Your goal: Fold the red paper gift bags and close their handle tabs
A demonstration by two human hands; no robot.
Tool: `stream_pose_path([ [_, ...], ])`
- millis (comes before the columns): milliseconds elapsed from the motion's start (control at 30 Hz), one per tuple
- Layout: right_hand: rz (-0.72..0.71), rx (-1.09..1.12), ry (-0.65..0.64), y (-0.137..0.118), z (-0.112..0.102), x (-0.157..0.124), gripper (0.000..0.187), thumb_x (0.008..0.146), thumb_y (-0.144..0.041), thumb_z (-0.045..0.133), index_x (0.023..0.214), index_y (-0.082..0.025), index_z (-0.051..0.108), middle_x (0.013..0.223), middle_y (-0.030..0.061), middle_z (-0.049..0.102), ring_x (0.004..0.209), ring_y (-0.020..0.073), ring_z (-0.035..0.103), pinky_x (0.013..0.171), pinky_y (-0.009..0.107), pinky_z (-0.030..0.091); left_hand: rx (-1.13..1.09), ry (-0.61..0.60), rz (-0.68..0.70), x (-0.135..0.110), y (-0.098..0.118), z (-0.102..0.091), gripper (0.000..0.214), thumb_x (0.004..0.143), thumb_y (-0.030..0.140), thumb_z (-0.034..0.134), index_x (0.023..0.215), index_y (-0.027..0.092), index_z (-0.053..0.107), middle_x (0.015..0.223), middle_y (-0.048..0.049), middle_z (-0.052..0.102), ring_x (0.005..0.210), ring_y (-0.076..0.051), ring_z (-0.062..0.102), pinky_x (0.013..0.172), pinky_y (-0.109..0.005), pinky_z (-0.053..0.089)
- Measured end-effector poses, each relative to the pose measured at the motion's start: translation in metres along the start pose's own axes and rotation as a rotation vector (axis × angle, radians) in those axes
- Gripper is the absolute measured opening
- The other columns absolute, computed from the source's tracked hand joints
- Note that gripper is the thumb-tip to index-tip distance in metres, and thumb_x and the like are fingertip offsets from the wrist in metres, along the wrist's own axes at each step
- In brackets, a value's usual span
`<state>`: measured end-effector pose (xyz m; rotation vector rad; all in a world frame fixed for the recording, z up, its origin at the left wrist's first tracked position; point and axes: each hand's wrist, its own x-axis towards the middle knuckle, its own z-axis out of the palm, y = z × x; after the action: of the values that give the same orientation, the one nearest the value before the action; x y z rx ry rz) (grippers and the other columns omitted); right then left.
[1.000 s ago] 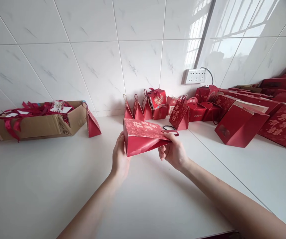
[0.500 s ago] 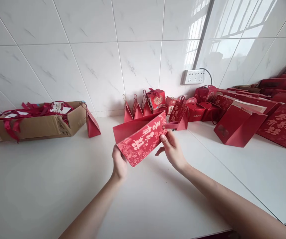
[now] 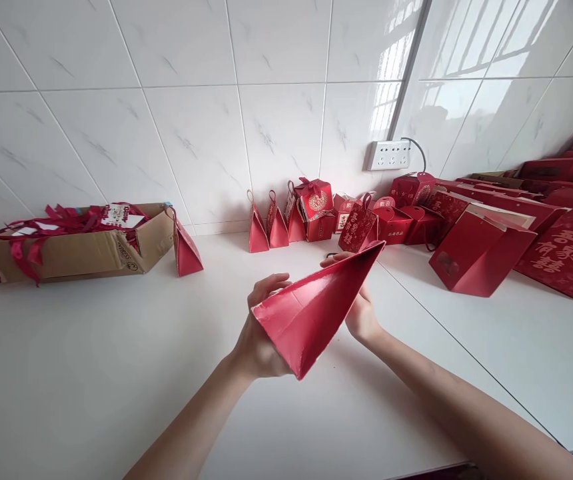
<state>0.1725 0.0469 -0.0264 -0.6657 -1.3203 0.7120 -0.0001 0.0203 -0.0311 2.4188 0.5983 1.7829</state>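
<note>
A red triangular paper gift box [image 3: 316, 310] is held up above the white table, its plain folded-in end facing me and its narrow tip pointing up to the right. My left hand [image 3: 261, 333] grips the wide lower-left part, with fingers behind and under it. My right hand [image 3: 361, 310] is closed on the box near its upper right tip; most of those fingers are hidden behind the card. The printed side is turned out of sight.
A cardboard box [image 3: 71, 257] with dark red ribbons and tags stands at left, a small red triangular box [image 3: 186, 248] beside it. Several small red gift boxes [image 3: 316, 207] line the tiled wall. Larger red bags [image 3: 484, 250] crowd the right, under a power socket [image 3: 389, 155].
The gift box has been turned so its plain end faces me instead of the printed side. My left hand has shifted right and lower; the right hand has moved slightly right.
</note>
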Motion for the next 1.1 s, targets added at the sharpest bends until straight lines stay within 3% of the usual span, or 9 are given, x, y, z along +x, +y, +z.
stream_pose_path([
  [100, -0.033, -0.016, -0.008, 0.001, 0.000, -0.002, 0.028, 0.090, -0.055, 0.050, 0.100, -0.030, 0.057, 0.098, 0.0051, 0.059, 0.082, 0.0213, 0.057, 0.066, 0.038, 0.053, 0.047, -0.006, -0.006, 0.000, 0.000, -0.003, 0.044, 0.073, 0.039, 0.067, 0.111, 0.029, 0.048, 0.132, -0.0109, 0.041, 0.113, -0.031, 0.057, 0.082, -0.046, 0.058],
  [167, -0.041, -0.012, -0.007, 0.002, -0.001, -0.002, 0.027, 0.091, -0.054, 0.048, 0.098, -0.029, 0.057, 0.096, 0.0047, 0.058, 0.080, 0.0204, 0.057, 0.064, 0.037, 0.053, 0.067, -0.057, -0.035, 0.000, 0.000, -0.006, 0.048, 0.071, 0.034, 0.066, 0.114, 0.030, 0.045, 0.132, -0.0103, 0.044, 0.114, -0.030, 0.057, 0.083, -0.046, 0.058],
  [333, -0.019, 0.020, 0.004, 0.000, -0.001, -0.002, 0.023, 0.092, -0.052, 0.048, 0.101, -0.031, 0.052, 0.086, 0.0028, 0.054, 0.074, 0.0193, 0.057, 0.056, 0.034, 0.052, 0.133, -0.202, -0.098, -0.002, 0.002, -0.008, 0.040, 0.070, 0.025, 0.061, 0.108, 0.030, 0.048, 0.108, -0.0033, 0.064, 0.107, -0.028, 0.062, 0.109, -0.057, 0.040],
  [500, -0.022, 0.041, 0.018, -0.003, 0.001, -0.001, 0.022, 0.092, -0.051, 0.049, 0.100, -0.030, 0.050, 0.079, 0.0009, 0.051, 0.066, 0.0169, 0.055, 0.049, 0.029, 0.049, 0.148, -0.254, -0.210, -0.002, 0.005, -0.007, 0.028, 0.070, 0.024, 0.060, 0.097, 0.029, 0.054, 0.106, -0.0011, 0.068, 0.109, -0.027, 0.063, 0.116, -0.055, 0.033],
  [633, 0.016, 0.081, -0.004, -0.004, 0.001, 0.000, 0.020, 0.093, -0.049, 0.048, 0.099, -0.029, 0.046, 0.077, -0.0030, 0.048, 0.050, 0.0107, 0.048, 0.037, 0.025, 0.042, 0.043, -0.341, -0.407, 0.001, 0.010, -0.009, 0.023, 0.077, 0.030, 0.057, 0.099, 0.029, 0.059, 0.096, -0.0018, 0.070, 0.100, -0.025, 0.066, 0.103, -0.048, 0.050],
  [800, 0.030, 0.071, 0.074, -0.008, 0.001, 0.004, 0.027, 0.089, -0.051, 0.055, 0.099, -0.029, 0.044, 0.070, -0.0071, 0.048, 0.045, 0.0086, 0.046, 0.036, 0.022, 0.042, -0.008, -0.226, -0.667, -0.004, 0.008, -0.004, 0.044, 0.083, 0.042, 0.059, 0.124, 0.025, 0.055, 0.113, -0.0075, 0.068, 0.108, -0.027, 0.065, 0.087, -0.038, 0.059],
  [900, 0.082, 0.097, 0.160, -0.014, 0.003, 0.007, 0.036, 0.081, -0.050, 0.068, 0.100, -0.028, 0.046, 0.076, -0.0045, 0.058, 0.057, 0.0113, 0.055, 0.047, 0.023, 0.049, 0.010, -0.227, -0.600, -0.012, 0.000, 0.002, 0.048, 0.084, 0.041, 0.062, 0.129, 0.026, 0.053, 0.118, -0.0101, 0.068, 0.110, -0.027, 0.066, 0.083, -0.036, 0.061],
  [1000, 0.152, 0.132, 0.179, -0.017, 0.003, 0.011, 0.036, 0.074, -0.050, 0.074, 0.085, -0.023, 0.054, 0.083, 0.0007, 0.064, 0.073, 0.0149, 0.061, 0.063, 0.028, 0.054, -0.024, -0.281, -0.484, -0.015, -0.006, 0.004, 0.050, 0.082, 0.039, 0.068, 0.128, 0.028, 0.055, 0.117, -0.0120, 0.069, 0.101, -0.027, 0.070, 0.072, -0.035, 0.062],
  [1100, 0.245, 0.162, 0.238, -0.017, 0.000, 0.017, 0.038, 0.071, -0.054, 0.074, 0.081, -0.022, 0.057, 0.083, 0.0020, 0.064, 0.071, 0.0157, 0.059, 0.060, 0.029, 0.052, -0.142, -0.225, -0.535, -0.012, -0.008, 0.001, 0.051, 0.083, 0.043, 0.066, 0.128, 0.027, 0.052, 0.116, -0.0135, 0.068, 0.100, -0.027, 0.070, 0.070, -0.036, 0.062],
])
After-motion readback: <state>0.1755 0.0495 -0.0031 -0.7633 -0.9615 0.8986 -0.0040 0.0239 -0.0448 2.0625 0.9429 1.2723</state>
